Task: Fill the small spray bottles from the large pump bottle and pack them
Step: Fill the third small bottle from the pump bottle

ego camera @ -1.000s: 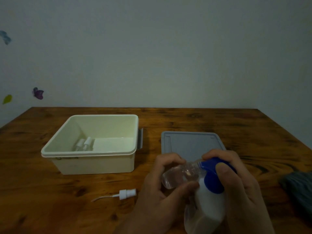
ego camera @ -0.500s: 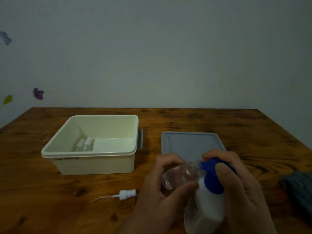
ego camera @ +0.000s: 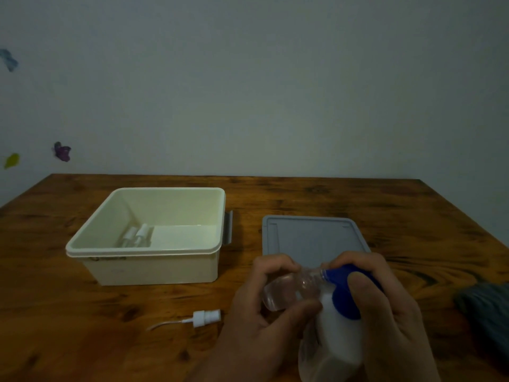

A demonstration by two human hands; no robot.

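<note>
My left hand grips a small clear spray bottle, tilted on its side with its open neck against the blue pump head of the large white pump bottle. My right hand is wrapped over that blue pump head, thumb on its front. The small bottle's white spray cap with its thin tube lies loose on the table left of my hands. Two capped small spray bottles lie inside the cream box at its left end.
A grey lid lies flat on the wooden table just behind my hands. A dark grey cloth sits at the right edge. The wall stands behind the table's far edge.
</note>
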